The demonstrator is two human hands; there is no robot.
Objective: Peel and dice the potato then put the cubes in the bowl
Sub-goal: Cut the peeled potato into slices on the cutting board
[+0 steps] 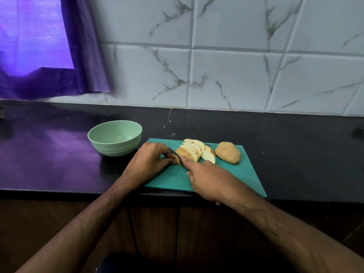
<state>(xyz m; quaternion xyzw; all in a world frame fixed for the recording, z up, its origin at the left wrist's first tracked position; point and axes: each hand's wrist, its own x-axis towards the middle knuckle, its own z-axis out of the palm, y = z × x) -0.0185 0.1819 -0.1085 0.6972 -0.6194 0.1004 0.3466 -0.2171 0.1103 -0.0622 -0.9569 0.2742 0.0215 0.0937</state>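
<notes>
Right hand (pixel 206 179) grips knife (pixel 176 154); left hand (pixel 149 160) pinches potato piece (pixel 178 160); bowl (pixel 115 137) empty.

The scene is dim overall. Violet daylight glows through the curtain (pixel 39 46) at upper left and throws a purple sheen across the dark counter (pixel 49 150) beneath it. The tiled wall (pixel 236 66) is evenly and softly lit, without glare. The hands cast only faint shadows on the cutting board (pixel 246 174). The cupboard fronts (pixel 157 233) below the counter sink into near darkness. The wide lens bends the tile lines towards the right edge, and fine detail looks slightly soft throughout.
</notes>
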